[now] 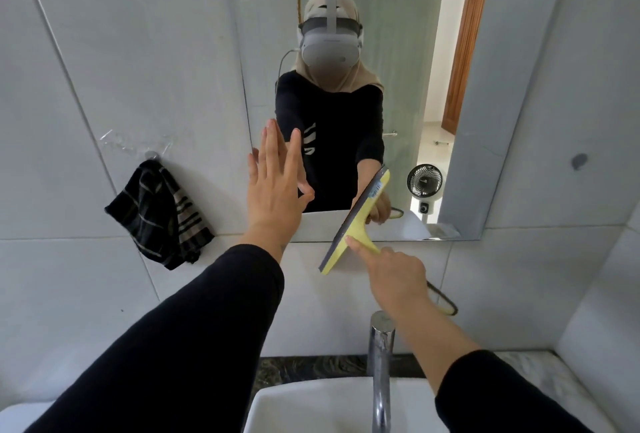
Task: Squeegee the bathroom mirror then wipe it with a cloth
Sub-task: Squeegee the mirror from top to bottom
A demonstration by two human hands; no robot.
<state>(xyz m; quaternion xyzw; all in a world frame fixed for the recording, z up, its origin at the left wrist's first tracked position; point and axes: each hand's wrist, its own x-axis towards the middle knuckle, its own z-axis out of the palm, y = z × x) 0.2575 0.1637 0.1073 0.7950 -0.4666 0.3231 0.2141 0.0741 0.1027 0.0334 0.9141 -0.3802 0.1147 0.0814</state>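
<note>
The bathroom mirror (502, 52) hangs on the tiled wall ahead. My right hand (398, 277) grips the handle of a yellow squeegee (356, 225), forefinger stretched along its neck. The dark rubber blade lies tilted against the mirror's lower edge, and its bottom end hangs below the glass over the tiles. My left hand (277, 187) is flat and open with fingers spread, resting at the mirror's lower left edge. A dark striped cloth (159, 218) hangs from a hook on the wall, left of the mirror.
A chrome tap (381, 363) rises from the white basin (311, 405) right below my right arm. A dark marble counter strip (311, 367) runs behind the basin. The mirror shows a person with a headset, a small fan and a wooden door.
</note>
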